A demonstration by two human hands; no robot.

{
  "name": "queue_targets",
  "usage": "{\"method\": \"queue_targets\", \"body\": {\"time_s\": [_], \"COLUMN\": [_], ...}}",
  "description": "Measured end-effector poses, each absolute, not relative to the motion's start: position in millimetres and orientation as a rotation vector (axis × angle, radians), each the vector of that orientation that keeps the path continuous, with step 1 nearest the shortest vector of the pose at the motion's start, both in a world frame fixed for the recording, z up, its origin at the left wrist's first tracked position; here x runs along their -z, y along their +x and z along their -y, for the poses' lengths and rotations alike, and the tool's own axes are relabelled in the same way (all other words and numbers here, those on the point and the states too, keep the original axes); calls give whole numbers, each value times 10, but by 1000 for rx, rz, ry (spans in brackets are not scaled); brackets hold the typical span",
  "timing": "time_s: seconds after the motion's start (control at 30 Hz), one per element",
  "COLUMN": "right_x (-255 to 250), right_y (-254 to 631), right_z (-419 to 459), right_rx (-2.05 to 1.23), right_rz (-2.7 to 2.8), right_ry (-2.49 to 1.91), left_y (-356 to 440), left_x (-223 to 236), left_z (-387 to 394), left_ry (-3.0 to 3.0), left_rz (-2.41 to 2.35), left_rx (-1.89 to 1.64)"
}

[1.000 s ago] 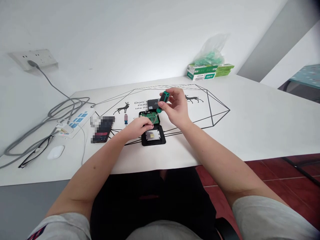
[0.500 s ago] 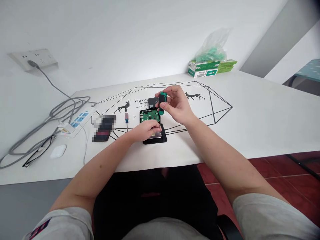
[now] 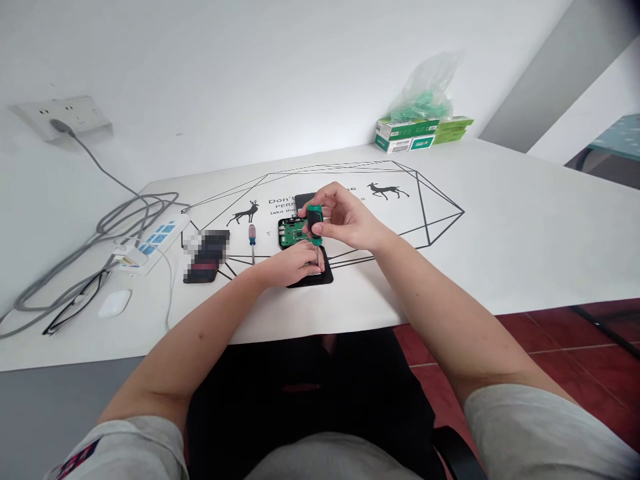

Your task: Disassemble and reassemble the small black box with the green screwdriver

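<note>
In the head view my right hand (image 3: 343, 223) grips the handle of a green and black screwdriver (image 3: 315, 223), which stands almost upright, shaft down. My left hand (image 3: 293, 263) is closed low at the shaft, fingertips together; what they pinch is hidden. Under my hands lies an opened black electronic device with a green circuit board (image 3: 291, 232) in its upper part. The dark lower piece (image 3: 326, 270) is mostly covered by my left hand, as is the screwdriver tip's contact point. Behind the board is a flat black piece (image 3: 303, 201), partly hidden by my right hand.
A second screwdriver (image 3: 253, 240) lies left of the device, beside a blurred dark object (image 3: 207, 257). Farther left are a power strip (image 3: 155, 243), coiled grey cable (image 3: 107, 233), glasses (image 3: 75, 303) and a white case (image 3: 115, 303). Green and white boxes (image 3: 407, 130) stand at the back right.
My right hand has moved down and slightly left with the screwdriver, which now sits lower. My left fingertips have shifted slightly down toward the front.
</note>
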State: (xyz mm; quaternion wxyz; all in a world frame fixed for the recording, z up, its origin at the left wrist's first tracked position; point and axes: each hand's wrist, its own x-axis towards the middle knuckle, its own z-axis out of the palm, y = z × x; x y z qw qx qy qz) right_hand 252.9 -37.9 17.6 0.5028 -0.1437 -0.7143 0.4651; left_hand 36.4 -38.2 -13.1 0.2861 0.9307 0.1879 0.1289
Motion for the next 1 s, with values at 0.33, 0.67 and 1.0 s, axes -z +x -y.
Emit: {"method": "queue_targets", "body": {"time_s": [0.33,0.67,1.0], "right_x": [-237,-295,-285], "right_y": [2569,2613,2609], "right_z": [381,412,428], "right_rx": [-1046,-1103,-1229], "right_rz": [1790,1781,1722], "right_ry": [-288,-331,-311], "left_y": [364,376,217], "left_x": [117,104,77], "left_z": [411,440,322], "left_ry": [2530,2551,2562], "left_rz": [-505,-543,-802], "left_rx": [-364,-364,-582]}}
